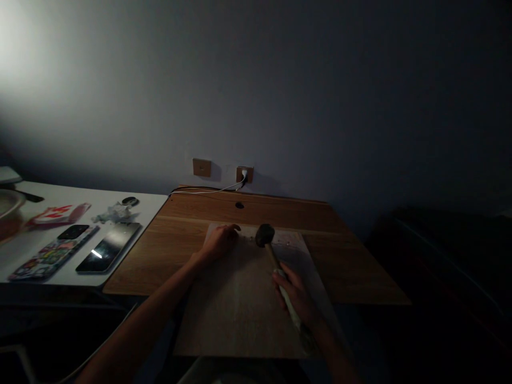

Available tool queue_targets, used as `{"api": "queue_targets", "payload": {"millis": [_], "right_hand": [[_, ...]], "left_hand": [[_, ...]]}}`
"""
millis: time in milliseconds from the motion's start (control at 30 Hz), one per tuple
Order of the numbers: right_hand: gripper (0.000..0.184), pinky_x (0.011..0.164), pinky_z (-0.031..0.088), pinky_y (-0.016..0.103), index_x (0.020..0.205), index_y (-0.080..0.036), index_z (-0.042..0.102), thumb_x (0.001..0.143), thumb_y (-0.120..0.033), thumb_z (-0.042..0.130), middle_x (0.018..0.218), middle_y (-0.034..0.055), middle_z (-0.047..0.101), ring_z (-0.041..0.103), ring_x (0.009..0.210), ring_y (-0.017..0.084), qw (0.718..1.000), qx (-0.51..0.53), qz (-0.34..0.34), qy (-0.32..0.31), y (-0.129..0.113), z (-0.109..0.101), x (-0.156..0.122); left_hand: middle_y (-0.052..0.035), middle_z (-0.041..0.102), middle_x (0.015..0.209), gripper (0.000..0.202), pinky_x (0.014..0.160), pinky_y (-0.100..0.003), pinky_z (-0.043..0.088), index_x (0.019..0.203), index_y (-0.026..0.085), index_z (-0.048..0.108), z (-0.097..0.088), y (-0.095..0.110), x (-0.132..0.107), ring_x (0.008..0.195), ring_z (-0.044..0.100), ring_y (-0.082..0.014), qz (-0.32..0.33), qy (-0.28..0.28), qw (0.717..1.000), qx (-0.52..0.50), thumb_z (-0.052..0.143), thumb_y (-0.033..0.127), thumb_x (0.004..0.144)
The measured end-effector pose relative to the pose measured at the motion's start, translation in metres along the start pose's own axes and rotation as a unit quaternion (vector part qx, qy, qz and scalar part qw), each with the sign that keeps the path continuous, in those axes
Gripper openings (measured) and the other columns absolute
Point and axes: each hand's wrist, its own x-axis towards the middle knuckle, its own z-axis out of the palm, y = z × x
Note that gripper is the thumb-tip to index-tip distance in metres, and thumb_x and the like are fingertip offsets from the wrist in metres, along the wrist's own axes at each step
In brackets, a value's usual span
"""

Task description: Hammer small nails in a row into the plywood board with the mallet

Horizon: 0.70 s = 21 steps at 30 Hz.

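My right hand (296, 296) is closed round the pale handle of a hammer (267, 240), whose dark head hangs just over the far edge of a light wooden board (236, 309). My left hand (221, 241) rests on the board's far left part with its fingers curled, the fingertips near a small spot beside the hammer head. Whether the fingers pinch anything there is too dark to make out. The board lies on a brown wooden desk (180, 234).
A white table (24, 250) adjoins on the left with a phone (109, 247), a patterned phone case (52, 253), a red-and-white packet (60, 213) and small items. Wall sockets (244, 174) with a white cable sit behind the desk. The right side is dark.
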Motion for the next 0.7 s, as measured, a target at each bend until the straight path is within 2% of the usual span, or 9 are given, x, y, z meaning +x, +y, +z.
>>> {"api": "queue_targets", "payload": {"millis": [133, 267, 400, 500, 700], "right_hand": [[0.030, 0.030, 0.031, 0.015, 0.081, -0.022, 0.047, 0.082, -0.051, 0.056, 0.060, -0.0105, 0.046, 0.040, 0.035, 0.004, 0.998, -0.010, -0.034, -0.052, -0.012, 0.025, 0.019], [0.031, 0.029, 0.030, 0.014, 0.082, -0.022, 0.046, 0.082, -0.052, 0.055, 0.061, -0.0106, 0.047, 0.039, 0.034, 0.003, 0.997, -0.013, -0.036, -0.072, -0.016, 0.041, 0.031], [0.028, 0.028, 0.030, 0.014, 0.083, -0.022, 0.046, 0.082, -0.049, 0.055, 0.060, -0.0109, 0.046, 0.038, 0.033, 0.004, 0.996, -0.022, -0.034, -0.079, -0.016, 0.047, 0.035], [0.028, 0.028, 0.030, 0.015, 0.084, -0.022, 0.046, 0.082, -0.049, 0.054, 0.061, -0.0112, 0.045, 0.039, 0.033, 0.004, 0.997, -0.020, -0.026, -0.069, -0.015, 0.049, 0.036], [0.027, 0.029, 0.030, 0.017, 0.081, -0.022, 0.046, 0.082, -0.048, 0.055, 0.059, -0.0107, 0.045, 0.039, 0.034, 0.005, 0.997, -0.019, -0.031, -0.065, -0.016, 0.048, 0.034]], "left_hand": [[-0.0020, 0.075, 0.088, 0.043, 0.072, -0.023, 0.051, 0.115, 0.020, 0.065, 0.003, -0.003, 0.000, 0.077, 0.069, -0.0158, -0.015, -0.012, 1.000, -0.023, 0.059, 0.010, 0.074], [-0.0035, 0.075, 0.090, 0.038, 0.071, -0.024, 0.051, 0.112, 0.020, 0.066, 0.002, -0.003, 0.001, 0.081, 0.070, -0.0186, -0.019, 0.002, 1.000, -0.009, 0.062, 0.015, 0.075], [-0.0055, 0.076, 0.090, 0.042, 0.067, -0.024, 0.050, 0.118, 0.018, 0.064, 0.001, -0.003, 0.000, 0.080, 0.071, -0.0207, -0.023, 0.010, 1.000, 0.005, 0.063, 0.016, 0.076], [-0.0038, 0.076, 0.085, 0.046, 0.066, -0.023, 0.050, 0.122, 0.018, 0.061, 0.003, -0.004, -0.001, 0.076, 0.071, -0.0199, -0.023, 0.003, 1.000, -0.002, 0.062, 0.015, 0.077], [-0.0022, 0.073, 0.085, 0.043, 0.069, -0.024, 0.051, 0.120, 0.020, 0.061, 0.005, -0.008, -0.001, 0.078, 0.070, -0.0184, -0.037, 0.001, 0.999, -0.010, 0.062, 0.016, 0.078]]}}
